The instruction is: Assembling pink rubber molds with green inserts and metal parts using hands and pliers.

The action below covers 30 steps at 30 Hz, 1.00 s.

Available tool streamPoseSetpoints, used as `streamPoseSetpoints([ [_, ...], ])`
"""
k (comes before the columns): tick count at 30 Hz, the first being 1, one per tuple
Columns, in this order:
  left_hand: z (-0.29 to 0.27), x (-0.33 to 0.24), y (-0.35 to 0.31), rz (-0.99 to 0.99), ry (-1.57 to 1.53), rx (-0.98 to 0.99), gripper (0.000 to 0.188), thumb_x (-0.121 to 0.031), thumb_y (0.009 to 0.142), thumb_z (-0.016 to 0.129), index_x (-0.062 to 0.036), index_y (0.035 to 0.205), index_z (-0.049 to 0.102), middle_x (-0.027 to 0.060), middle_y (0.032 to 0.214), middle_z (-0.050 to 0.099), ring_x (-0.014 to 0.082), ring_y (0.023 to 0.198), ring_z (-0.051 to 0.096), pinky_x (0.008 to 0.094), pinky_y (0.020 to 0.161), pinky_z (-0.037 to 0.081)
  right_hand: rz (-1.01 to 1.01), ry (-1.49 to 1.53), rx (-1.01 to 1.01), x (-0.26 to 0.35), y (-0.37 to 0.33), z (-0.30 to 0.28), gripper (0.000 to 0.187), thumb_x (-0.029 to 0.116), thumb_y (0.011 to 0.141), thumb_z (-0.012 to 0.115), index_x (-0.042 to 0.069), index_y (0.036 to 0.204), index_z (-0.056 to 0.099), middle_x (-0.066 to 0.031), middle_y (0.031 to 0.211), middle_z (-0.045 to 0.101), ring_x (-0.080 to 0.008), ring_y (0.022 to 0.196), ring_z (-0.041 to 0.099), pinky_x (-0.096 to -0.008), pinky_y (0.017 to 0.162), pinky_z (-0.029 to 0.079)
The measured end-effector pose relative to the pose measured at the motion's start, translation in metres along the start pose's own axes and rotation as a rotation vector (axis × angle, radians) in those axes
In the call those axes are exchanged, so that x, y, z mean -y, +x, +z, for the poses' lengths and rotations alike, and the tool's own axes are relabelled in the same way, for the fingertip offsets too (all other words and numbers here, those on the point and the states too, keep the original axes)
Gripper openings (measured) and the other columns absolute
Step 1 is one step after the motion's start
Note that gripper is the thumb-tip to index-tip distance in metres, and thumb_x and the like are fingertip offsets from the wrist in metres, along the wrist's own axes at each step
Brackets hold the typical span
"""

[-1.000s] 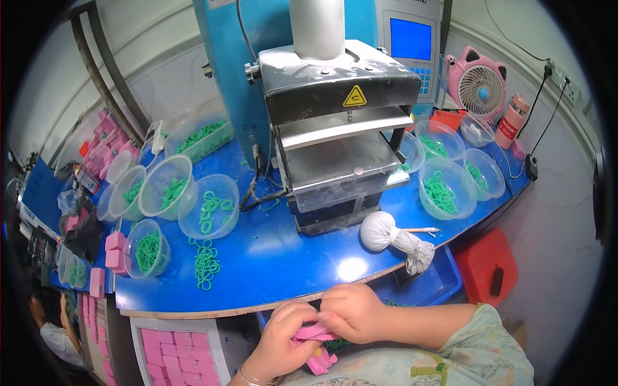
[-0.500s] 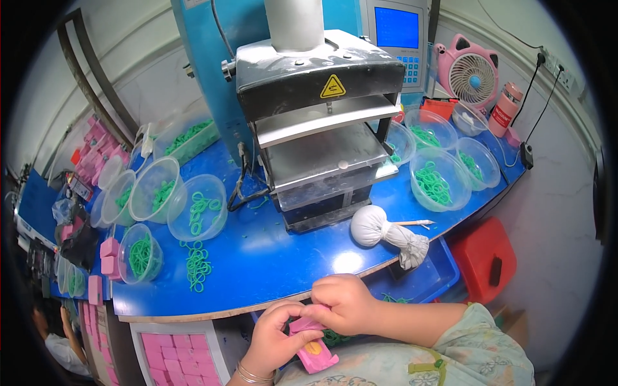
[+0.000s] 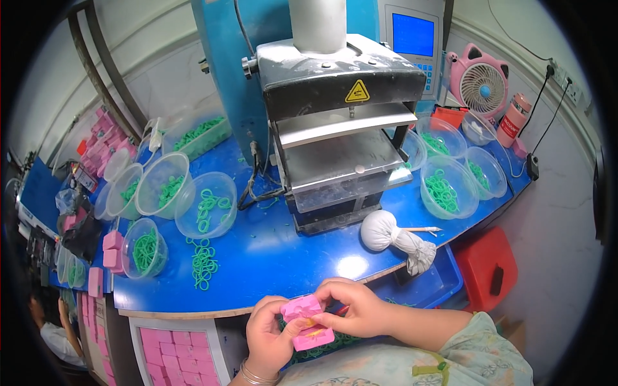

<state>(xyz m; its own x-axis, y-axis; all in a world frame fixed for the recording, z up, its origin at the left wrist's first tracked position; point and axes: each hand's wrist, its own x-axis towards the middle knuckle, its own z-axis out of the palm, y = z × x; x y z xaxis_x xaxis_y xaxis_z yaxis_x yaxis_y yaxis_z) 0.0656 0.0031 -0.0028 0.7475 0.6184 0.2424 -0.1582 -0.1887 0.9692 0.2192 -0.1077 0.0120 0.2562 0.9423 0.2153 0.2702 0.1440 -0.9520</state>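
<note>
Below the table's front edge, my left hand [image 3: 265,333] is closed round a small pink block in two parts, thumb on its inner side. My right hand [image 3: 355,310] pinches the same pink block [image 3: 313,340] from the other side. Its upper part [image 3: 300,307] is tipped apart from the lower one. Something yellow shows between the parts, partly covered by my thumbs; I cannot make out its kind. Under my hands, green rings or loops [image 3: 335,344] lie partly hidden.
A press [image 3: 341,157] with a warning triangle stands mid-table. Clear tubs [image 3: 205,226] of green rings flank it; loose green rings [image 3: 204,267] lie at left. A white cloth pouch [image 3: 380,231], blue tray [image 3: 444,283] and red stool [image 3: 483,264] are at right. Pink blocks [image 3: 174,354] fill a rack.
The pink block's two parts are spread wider, and more of the yellow inside shows. My right hand has turned, its thumb now inside the block. The whole view has shifted slightly.
</note>
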Motion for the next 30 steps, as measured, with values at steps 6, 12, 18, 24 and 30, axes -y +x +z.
streamPoseSetpoints([
  [6, 0.005, -0.001, 0.000, -0.054, -0.075, -0.042, 0.024, -0.004, 0.072, 0.072, 0.0027, 0.091, 0.057, 0.0089, 0.090, 0.055, 0.0161, 0.083, 0.053, 0.0275, 0.076, 0.043, 0.308, 0.711, 0.041, -0.011, -0.005, 0.016, 0.023, 0.016, 0.080, 0.066, 0.001, 0.092, 0.055, -0.0064, 0.079, 0.054, -0.0103, 0.073, 0.052, -0.0256, 0.065, 0.043],
  [12, 0.002, -0.023, 0.013, 0.158, 0.397, 0.192, 0.029, -0.003, 0.059, 0.075, -0.0039, 0.083, 0.057, 0.0071, 0.082, 0.062, 0.0221, 0.080, 0.053, 0.0324, 0.073, 0.042, 0.212, -0.044, 0.220, -0.002, -0.007, 0.005, 0.023, 0.011, 0.078, 0.066, 0.003, 0.098, 0.058, -0.0092, 0.087, 0.057, -0.0162, 0.072, 0.054, -0.0288, 0.062, 0.045],
  [18, 0.002, -0.034, 0.003, 0.561, 0.697, 0.084, 0.033, -0.006, 0.054, 0.075, -0.0125, 0.082, 0.058, 0.0007, 0.082, 0.060, 0.0213, 0.077, 0.049, 0.0335, 0.070, 0.038, -0.385, -0.315, -0.039, 0.005, -0.002, -0.003, 0.031, 0.010, 0.072, 0.069, 0.003, 0.101, 0.058, -0.0106, 0.102, 0.059, -0.0254, 0.089, 0.060, -0.0323, 0.075, 0.050],
  [24, 0.000, -0.049, 0.007, 0.640, 0.759, 0.079, 0.031, -0.008, 0.054, 0.076, -0.0132, 0.079, 0.058, 0.0000, 0.082, 0.059, 0.0208, 0.075, 0.048, 0.0330, 0.069, 0.037, -0.502, -0.351, -0.041, 0.008, 0.000, -0.004, 0.035, 0.012, 0.071, 0.070, 0.002, 0.101, 0.057, -0.0111, 0.104, 0.060, -0.0257, 0.090, 0.060, -0.0331, 0.073, 0.051],
  [30, -0.001, -0.026, 0.014, -0.030, 0.059, 0.068, 0.028, -0.002, 0.060, 0.075, -0.0019, 0.084, 0.061, 0.0074, 0.085, 0.062, 0.0213, 0.082, 0.054, 0.0315, 0.075, 0.043, -0.144, -0.044, 0.034, 0.009, -0.004, -0.001, 0.027, 0.012, 0.078, 0.067, 0.002, 0.101, 0.057, -0.0089, 0.089, 0.060, -0.0189, 0.076, 0.059, -0.0286, 0.064, 0.049],
])
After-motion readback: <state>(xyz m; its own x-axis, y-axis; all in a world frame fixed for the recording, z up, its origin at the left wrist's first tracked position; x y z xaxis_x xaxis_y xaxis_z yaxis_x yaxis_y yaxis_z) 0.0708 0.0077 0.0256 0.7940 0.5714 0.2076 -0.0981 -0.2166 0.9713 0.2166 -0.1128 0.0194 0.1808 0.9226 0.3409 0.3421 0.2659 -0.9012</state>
